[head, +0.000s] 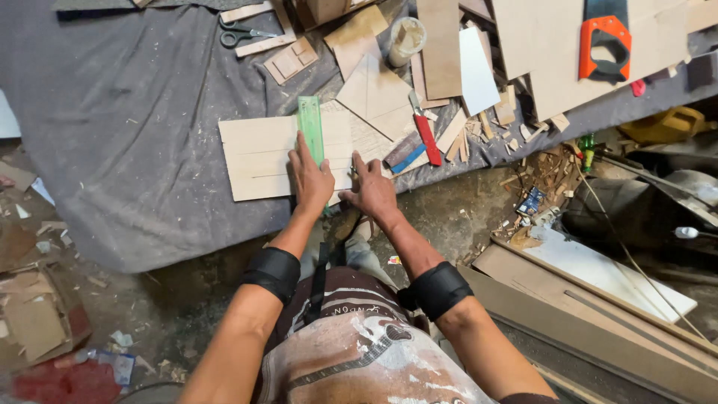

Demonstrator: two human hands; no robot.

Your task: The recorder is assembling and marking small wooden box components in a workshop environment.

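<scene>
My left hand (310,179) lies flat, fingers spread, pressing the green ruler (310,129) down on the pale wooden board (258,157); the ruler runs straight away from my fingertips across the board. My right hand (372,191) sits just beside it, fingers curled at the board's near edge. Something small may be pinched there, perhaps a pencil, but I cannot tell. A few ruled lines already cross the board beyond my right fingers, so I judge the marking partly done, and nothing here is cut yet. The red-handled knife (426,133) lies untouched, just past my right fingertips, and the scissors (241,33) far beyond my left.
</scene>
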